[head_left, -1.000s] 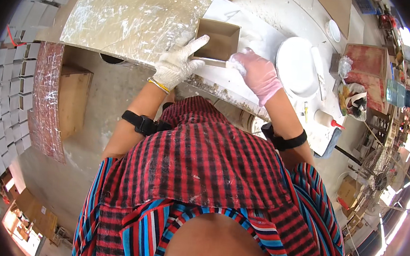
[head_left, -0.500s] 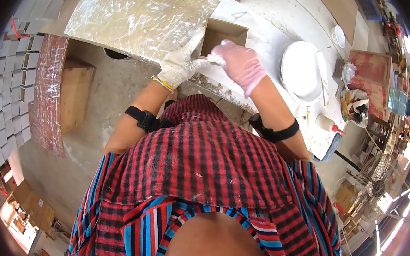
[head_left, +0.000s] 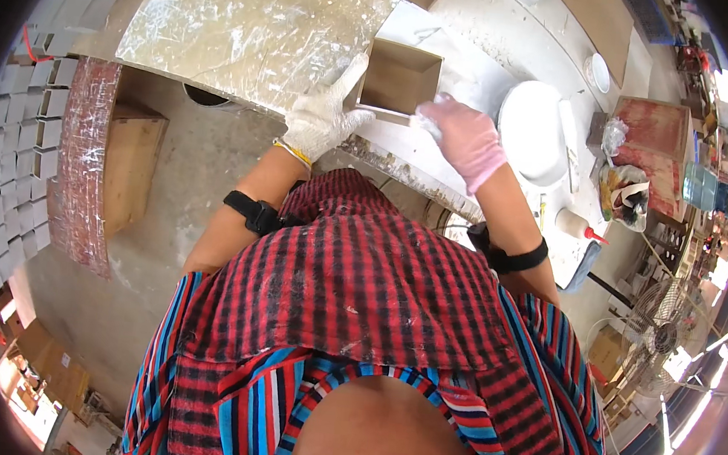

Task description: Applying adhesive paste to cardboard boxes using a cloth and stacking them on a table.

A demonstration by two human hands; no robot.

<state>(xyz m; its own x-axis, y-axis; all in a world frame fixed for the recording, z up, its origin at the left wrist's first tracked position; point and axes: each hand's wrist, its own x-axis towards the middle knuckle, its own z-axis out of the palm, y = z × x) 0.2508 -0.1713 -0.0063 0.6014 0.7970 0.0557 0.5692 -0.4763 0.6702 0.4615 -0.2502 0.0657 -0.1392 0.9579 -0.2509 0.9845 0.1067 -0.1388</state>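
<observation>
A small open-topped brown cardboard box [head_left: 399, 81] sits on the white work surface. My left hand [head_left: 321, 115], in a white knitted glove, is open at its left side, fingers stretched along the wall and thumb by the near-left corner. My right hand [head_left: 465, 141] wears a pink glove and is closed on a crumpled white cloth [head_left: 426, 123] at the box's near-right corner. The fingertips under the cloth are partly hidden.
A scuffed tan board [head_left: 251, 30] lies to the left. On the right are a round white tub [head_left: 532, 130], a bottle with a red nozzle [head_left: 575, 224] and a white cup [head_left: 597, 72]. A fan [head_left: 662, 328] stands further right; stacked white boxes [head_left: 19, 149] line the left.
My right hand with the cloth has moved right, from the box's near-left part to its near-right corner, uncovering the box's inside. My left hand has stayed nearly in place.
</observation>
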